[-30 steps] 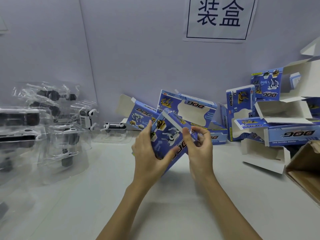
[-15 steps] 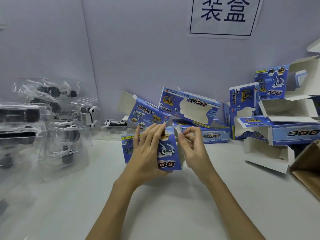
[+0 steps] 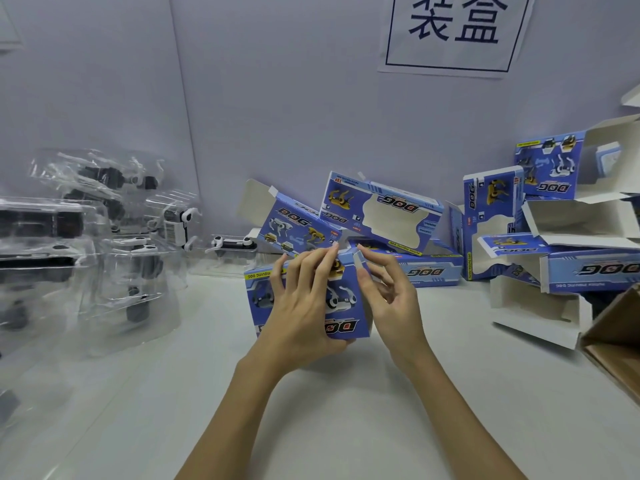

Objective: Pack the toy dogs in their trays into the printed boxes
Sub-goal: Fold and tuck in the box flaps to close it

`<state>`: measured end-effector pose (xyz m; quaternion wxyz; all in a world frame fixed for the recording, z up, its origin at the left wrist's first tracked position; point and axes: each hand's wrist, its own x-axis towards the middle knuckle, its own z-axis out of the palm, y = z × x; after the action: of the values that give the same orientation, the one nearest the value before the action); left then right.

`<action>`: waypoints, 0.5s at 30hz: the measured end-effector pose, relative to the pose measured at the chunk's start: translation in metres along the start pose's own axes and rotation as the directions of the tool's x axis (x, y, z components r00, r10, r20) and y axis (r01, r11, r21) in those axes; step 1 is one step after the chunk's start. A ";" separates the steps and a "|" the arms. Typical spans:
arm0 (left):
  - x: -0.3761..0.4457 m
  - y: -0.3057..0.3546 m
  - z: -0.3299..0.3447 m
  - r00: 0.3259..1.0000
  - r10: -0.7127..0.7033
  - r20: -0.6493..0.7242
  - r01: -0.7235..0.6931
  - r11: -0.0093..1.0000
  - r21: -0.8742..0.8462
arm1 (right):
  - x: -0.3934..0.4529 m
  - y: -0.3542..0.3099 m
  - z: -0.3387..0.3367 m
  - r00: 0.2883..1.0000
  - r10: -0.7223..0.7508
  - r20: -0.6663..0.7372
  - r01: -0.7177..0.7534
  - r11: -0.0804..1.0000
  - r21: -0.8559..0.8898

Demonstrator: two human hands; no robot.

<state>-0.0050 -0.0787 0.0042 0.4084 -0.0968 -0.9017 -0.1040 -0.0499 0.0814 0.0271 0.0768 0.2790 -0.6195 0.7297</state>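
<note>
The left hand grips a blue printed cardboard box marked "DOG", fingers spread across its front face and thumb under its lower edge. The box is held upright above the white surface, at the centre of the view. The right hand is at the box's right end, fingers curled, pinching a small white end flap at the upper right corner.

Behind the held box, further blue printed boxes lie tilted against each other along the base of the grey wall. To the right, a heap of opened boxes shows white inner faces, beside a brown corrugated carton at the frame edge.

To the left, clear plastic trays holding black-and-white toy dogs are stacked on the surface, well apart from the held box; one tray lies flat near the wall. A white paper sign with dark characters is fixed to the wall above.
</note>
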 end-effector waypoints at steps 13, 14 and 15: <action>0.002 0.000 0.002 0.991 -0.037 -0.126 0.036 0.999 -0.008 | -0.008 0.015 0.014 0.988 -0.081 0.130 0.097 0.987 -0.128; 0.002 -0.001 0.002 0.990 -0.042 -0.133 0.040 0.999 -0.020 | -0.008 0.014 0.013 0.983 -0.071 0.167 0.089 0.991 -0.101; 0.002 -0.001 0.001 0.990 -0.046 -0.135 0.042 0.999 -0.033 | -0.007 0.012 0.012 0.978 -0.053 0.203 0.066 0.996 -0.058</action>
<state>-0.0073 -0.0792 0.0044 0.4648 -0.0758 -0.8721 -0.1328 -0.0456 0.0694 0.0141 0.0445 0.3671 -0.6385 0.6750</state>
